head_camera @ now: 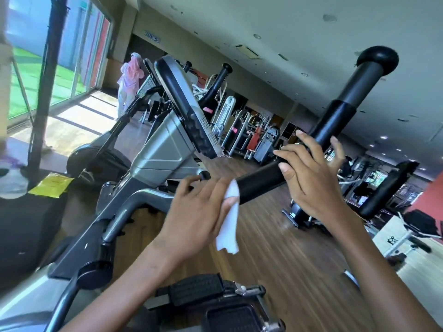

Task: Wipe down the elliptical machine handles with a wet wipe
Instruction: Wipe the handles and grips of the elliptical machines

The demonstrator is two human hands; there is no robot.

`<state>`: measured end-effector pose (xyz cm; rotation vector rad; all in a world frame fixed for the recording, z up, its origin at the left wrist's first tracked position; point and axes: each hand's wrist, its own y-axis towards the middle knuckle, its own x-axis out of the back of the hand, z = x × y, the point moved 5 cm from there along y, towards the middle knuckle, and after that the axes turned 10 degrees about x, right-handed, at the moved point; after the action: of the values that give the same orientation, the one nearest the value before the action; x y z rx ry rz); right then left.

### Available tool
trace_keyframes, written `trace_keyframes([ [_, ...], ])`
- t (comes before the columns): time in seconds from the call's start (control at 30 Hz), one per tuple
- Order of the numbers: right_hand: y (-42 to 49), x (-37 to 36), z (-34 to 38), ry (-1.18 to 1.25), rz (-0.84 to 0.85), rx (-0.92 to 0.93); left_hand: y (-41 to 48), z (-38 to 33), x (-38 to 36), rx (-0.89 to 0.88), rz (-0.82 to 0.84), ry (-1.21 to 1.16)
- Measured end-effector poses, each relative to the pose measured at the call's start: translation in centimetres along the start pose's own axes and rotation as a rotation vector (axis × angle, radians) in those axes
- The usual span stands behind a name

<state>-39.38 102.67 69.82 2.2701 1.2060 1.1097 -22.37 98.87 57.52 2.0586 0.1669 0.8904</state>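
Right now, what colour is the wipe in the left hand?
Plain white, the thin wet wipe; clearest in head view.

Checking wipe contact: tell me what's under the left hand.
The left hand holds a white wet wipe at the lower end of the black handle; the wipe's loose tail hangs below. The part beneath fingers and palm is covered, so contact can't be judged.

The one view comes from the person's head, facing forward and a little down along both forearms. It sits close to the left hand (191, 212) and right hand (311, 183) at the black handle (335, 121) mid-frame. The camera is rolled, so the wooden floor (275, 248) and ceiling (263, 32) slant steeply. Its wide lens takes in the console (177, 92) nearby and gym machines (242, 130) farther off.
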Motion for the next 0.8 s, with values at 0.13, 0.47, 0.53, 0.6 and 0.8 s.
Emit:
trace_keyframes([
  [0.13, -0.1, -0.2, 0.2, 0.041, -0.071, -0.028, -1.9, 3.0, 0.1, 0.046, 0.038, -0.027],
  [0.47, -0.4, -0.4, 0.2, 0.065, -0.101, -0.038, -3.1, 2.1, -0.4, 0.1, 0.011, -0.033],
  [0.53, -0.4, -0.5, 0.3, 0.069, -0.114, -0.052, -3.6, 2.9, -0.4, 0.141, 0.006, -0.005],
  [0.6, -0.4, -0.4, 0.5, 0.08, -0.123, -0.06, -2.8, 1.7, -0.3, 0.136, -0.02, 0.073],
  [0.8, -0.4, -0.3, 0.4, 0.074, -0.069, -0.047, -0.2, -2.6, -0.6, 0.067, -0.043, 0.22],
])
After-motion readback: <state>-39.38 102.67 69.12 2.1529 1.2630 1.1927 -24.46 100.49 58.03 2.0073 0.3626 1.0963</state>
